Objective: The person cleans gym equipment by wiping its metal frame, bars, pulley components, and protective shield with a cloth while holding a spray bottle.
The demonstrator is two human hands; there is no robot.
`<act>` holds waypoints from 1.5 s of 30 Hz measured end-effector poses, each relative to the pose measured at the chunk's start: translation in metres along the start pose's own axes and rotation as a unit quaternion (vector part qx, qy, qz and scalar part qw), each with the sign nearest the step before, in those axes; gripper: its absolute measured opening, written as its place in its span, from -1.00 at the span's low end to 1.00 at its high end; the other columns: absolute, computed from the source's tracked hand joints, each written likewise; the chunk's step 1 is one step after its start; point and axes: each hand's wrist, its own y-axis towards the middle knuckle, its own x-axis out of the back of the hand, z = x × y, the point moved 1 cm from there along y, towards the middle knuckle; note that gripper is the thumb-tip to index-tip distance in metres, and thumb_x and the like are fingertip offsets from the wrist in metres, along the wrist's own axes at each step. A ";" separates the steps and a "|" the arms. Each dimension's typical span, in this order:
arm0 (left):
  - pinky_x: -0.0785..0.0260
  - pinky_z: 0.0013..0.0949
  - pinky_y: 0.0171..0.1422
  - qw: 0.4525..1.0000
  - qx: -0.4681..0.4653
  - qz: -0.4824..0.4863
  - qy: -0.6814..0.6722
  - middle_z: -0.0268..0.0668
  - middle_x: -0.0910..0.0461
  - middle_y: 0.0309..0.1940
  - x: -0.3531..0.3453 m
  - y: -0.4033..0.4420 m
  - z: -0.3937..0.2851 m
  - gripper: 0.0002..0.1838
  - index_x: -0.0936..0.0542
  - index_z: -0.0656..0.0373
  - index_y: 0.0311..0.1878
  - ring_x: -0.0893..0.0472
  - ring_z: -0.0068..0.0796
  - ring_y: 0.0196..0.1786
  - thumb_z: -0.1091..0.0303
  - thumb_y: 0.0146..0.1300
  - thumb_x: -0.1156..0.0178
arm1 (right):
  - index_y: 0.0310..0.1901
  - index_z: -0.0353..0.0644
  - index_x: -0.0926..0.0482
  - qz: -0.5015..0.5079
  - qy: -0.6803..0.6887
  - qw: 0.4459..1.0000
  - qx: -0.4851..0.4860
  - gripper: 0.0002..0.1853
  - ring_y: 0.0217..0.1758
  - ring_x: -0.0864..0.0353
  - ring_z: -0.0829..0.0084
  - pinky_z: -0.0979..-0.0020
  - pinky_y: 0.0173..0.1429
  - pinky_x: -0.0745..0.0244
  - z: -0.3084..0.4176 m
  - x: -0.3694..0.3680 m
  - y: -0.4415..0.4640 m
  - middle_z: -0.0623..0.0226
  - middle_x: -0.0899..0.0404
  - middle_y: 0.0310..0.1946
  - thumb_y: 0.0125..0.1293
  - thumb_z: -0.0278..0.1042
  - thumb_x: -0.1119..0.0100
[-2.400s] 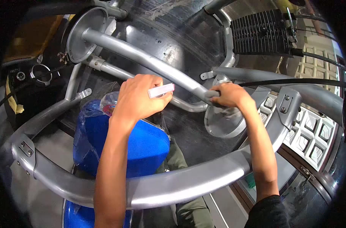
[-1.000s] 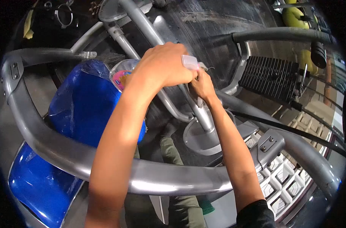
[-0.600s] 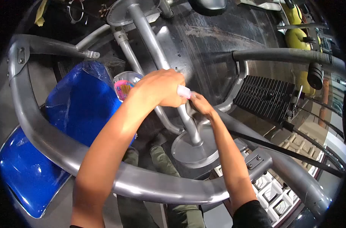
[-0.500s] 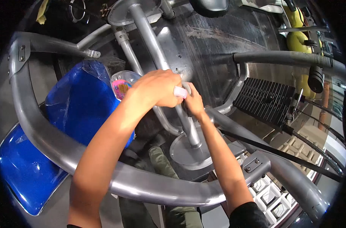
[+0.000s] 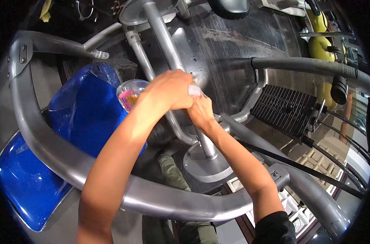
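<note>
My left hand [image 5: 168, 90] is closed round a clear spray bottle [image 5: 129, 96] with a pink and yellow label; the bottle lies tilted, its base sticking out left of my wrist. A whitish nozzle [image 5: 194, 90] shows beyond my left knuckles. Right against it, my right hand [image 5: 201, 110] is closed, its fingertips mostly hidden, so what it grips cannot be made out. Both hands are over a slanted grey metal tube [image 5: 165, 38] of a gym machine. This tube runs down to a round base plate [image 5: 206, 164].
A thick curved frame bar [image 5: 185, 203] crosses in front of me under my forearms. Blue padded seats [image 5: 85, 97] stand at left. A black weight stack [image 5: 283, 107], yellow balls [image 5: 321, 48] and a black cable strap [image 5: 299, 164] are at right.
My right hand has moved slightly left and closer to my left hand, its forearm slanting more. The nozzle has shifted slightly up. The bottle stays in my left hand.
</note>
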 end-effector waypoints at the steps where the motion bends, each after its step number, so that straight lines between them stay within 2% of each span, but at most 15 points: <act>1: -0.50 -0.02 0.02 1.000 0.000 -0.014 0.014 0.04 -0.67 -0.31 0.000 0.000 0.002 -0.69 -0.70 0.18 -0.25 -0.65 0.07 -0.15 0.13 0.09 -0.26 | -0.05 0.11 -0.64 0.003 -0.001 1.000 -0.002 -0.71 -0.03 -0.55 0.17 0.19 -0.33 -0.62 0.004 0.005 -0.003 0.29 -0.49 -0.13 0.18 -0.38 -0.15; 3: -0.51 -0.04 0.03 0.999 0.015 -0.035 0.015 0.07 -0.66 -0.30 0.004 -0.003 0.002 -0.66 -0.70 0.22 -0.26 -0.65 0.09 -0.14 0.12 0.08 -0.25 | -0.06 0.07 -0.66 0.085 -0.172 0.978 0.077 -0.71 -0.02 -0.54 0.16 0.20 -0.31 -0.63 0.018 0.016 -0.014 0.26 -0.48 -0.06 0.17 -0.40 -0.15; 6: -0.46 -0.09 0.18 0.996 0.087 0.008 0.013 0.06 -0.63 -0.03 0.021 -0.013 -0.010 -0.51 -0.67 0.24 -0.09 -0.61 0.04 0.07 0.02 0.05 -0.28 | -0.07 0.10 -0.68 0.199 -0.209 0.947 0.143 -0.74 0.06 -0.51 0.14 0.20 -0.24 -0.66 0.007 0.004 -0.067 0.31 -0.37 0.13 0.21 -0.36 -0.14; 8: -0.45 -0.09 0.20 0.995 0.090 0.030 0.013 0.06 -0.61 0.01 0.027 -0.012 -0.012 -0.48 -0.65 0.24 -0.06 -0.59 0.03 0.11 0.01 0.04 -0.29 | -0.07 0.07 -0.68 0.234 -0.204 0.935 0.169 -0.74 0.10 -0.51 0.12 0.20 -0.25 -0.67 -0.001 0.010 -0.079 0.32 -0.36 0.17 0.24 -0.35 -0.11; 11: -0.44 -0.10 0.23 0.995 0.079 0.056 0.020 0.05 -0.60 0.03 0.033 -0.016 -0.016 -0.46 -0.65 0.23 -0.04 -0.58 0.01 0.13 -0.01 0.02 -0.31 | 0.17 0.30 -0.49 0.137 -0.062 0.988 0.022 -0.54 0.13 -0.51 0.05 0.09 -0.13 -0.66 0.004 0.047 -0.064 0.27 -0.39 0.11 0.22 -0.29 -0.23; 13: -0.44 -0.10 0.22 0.996 0.060 0.060 0.029 0.05 -0.60 0.02 0.033 -0.017 -0.019 -0.45 -0.65 0.22 -0.05 -0.59 0.01 0.12 -0.02 0.01 -0.32 | 0.19 0.27 -0.45 0.021 -0.007 0.998 -0.051 -0.51 0.06 -0.53 0.04 0.09 -0.09 -0.62 -0.004 0.044 -0.052 0.18 -0.42 0.08 0.21 -0.26 -0.27; 17: -0.45 -0.10 0.20 0.995 0.055 0.080 0.027 0.04 -0.62 0.00 0.020 -0.014 -0.019 -0.45 -0.66 0.20 -0.05 -0.60 0.00 0.10 -0.02 -0.02 -0.34 | 0.18 0.11 -0.46 -0.064 0.166 0.973 -0.150 -0.62 -0.01 -0.56 -0.11 0.00 -0.02 -0.51 -0.023 0.018 -0.074 -0.04 -0.52 -0.04 0.35 -0.12 -0.16; 21: -0.50 -0.10 0.12 0.997 0.036 0.056 0.026 0.02 -0.66 -0.06 0.012 -0.014 -0.018 -0.47 -0.68 0.22 -0.08 -0.65 0.03 0.00 0.01 -0.02 -0.34 | 0.20 -0.02 -0.39 0.064 0.128 0.960 -0.241 -0.58 -0.03 -0.59 -0.14 -0.03 -0.02 -0.51 -0.020 0.024 -0.136 -0.08 -0.55 -0.05 0.41 -0.06 -0.09; 25: -0.51 -0.10 0.08 0.997 0.023 0.052 0.047 0.02 -0.68 -0.13 0.007 -0.012 -0.019 -0.53 -0.70 0.19 -0.12 -0.67 0.02 -0.06 0.04 -0.02 -0.34 | 0.22 -0.01 -0.36 0.091 0.103 0.970 -0.199 -0.57 -0.01 -0.59 -0.11 -0.01 -0.02 -0.53 -0.027 0.028 -0.132 -0.07 -0.55 -0.05 0.42 -0.05 -0.08; 30: -0.51 -0.14 0.07 0.996 0.012 0.083 0.042 -0.03 -0.71 -0.24 -0.007 -0.006 -0.010 -0.67 -0.75 0.01 -0.19 -0.68 -0.03 -0.09 0.09 -0.02 -0.34 | 0.16 -0.04 -0.42 -0.076 0.197 0.967 -0.143 -0.59 0.05 -0.54 -0.19 -0.01 0.07 -0.49 -0.038 0.005 -0.056 -0.10 -0.56 -0.03 0.44 0.03 0.00; 33: -0.51 -0.15 0.08 0.993 0.019 0.102 0.055 -0.05 -0.71 -0.24 -0.013 -0.007 -0.010 -0.66 -0.75 0.01 -0.19 -0.68 -0.07 -0.07 0.07 -0.02 -0.35 | 0.12 -0.16 -0.51 0.031 0.303 0.917 -0.257 -0.46 0.14 -0.50 -0.24 0.05 0.24 -0.41 -0.048 0.007 -0.064 -0.20 -0.54 0.07 0.42 0.15 0.09; 37: -0.50 -0.14 0.10 0.994 0.021 0.089 0.068 -0.07 -0.70 -0.18 -0.009 -0.011 -0.020 -0.61 -0.73 0.07 -0.18 -0.66 -0.09 -0.01 0.01 0.01 -0.34 | 0.21 -0.25 -0.53 0.341 0.173 0.857 -0.345 -0.30 0.32 -0.46 0.02 0.20 0.38 -0.28 -0.111 -0.037 -0.116 -0.14 -0.52 0.18 0.43 0.25 0.23; 38: -0.49 -0.15 0.13 0.991 0.017 0.116 0.063 -0.07 -0.69 -0.13 -0.012 -0.010 -0.021 -0.58 -0.72 0.09 -0.17 -0.65 -0.10 0.02 -0.02 0.01 -0.35 | 0.20 -0.22 -0.55 0.348 0.182 0.853 -0.344 -0.33 0.32 -0.46 0.09 0.27 0.40 -0.25 -0.137 -0.074 -0.136 -0.07 -0.53 0.20 0.43 0.22 0.19; 41: -0.45 -0.17 0.19 0.991 0.036 0.093 0.090 -0.08 -0.66 -0.05 -0.010 -0.016 -0.031 -0.53 -0.70 0.12 -0.14 -0.61 -0.12 0.10 -0.06 0.01 -0.35 | 0.25 -0.24 -0.50 0.306 0.323 0.842 -0.306 -0.26 0.40 -0.36 -0.02 0.23 0.45 -0.21 -0.118 -0.045 -0.111 -0.14 -0.44 0.26 0.37 0.29 0.20; 45: -0.42 -0.18 0.24 0.988 0.031 0.111 0.106 -0.09 -0.64 -0.03 -0.020 -0.013 -0.022 -0.52 -0.70 0.10 -0.11 -0.58 -0.14 0.14 -0.07 0.01 -0.35 | 0.26 -0.08 -0.42 0.027 0.298 0.925 -0.235 -0.46 0.20 -0.50 -0.10 0.07 0.31 -0.34 -0.049 -0.007 -0.077 -0.13 -0.54 0.09 0.41 0.10 0.07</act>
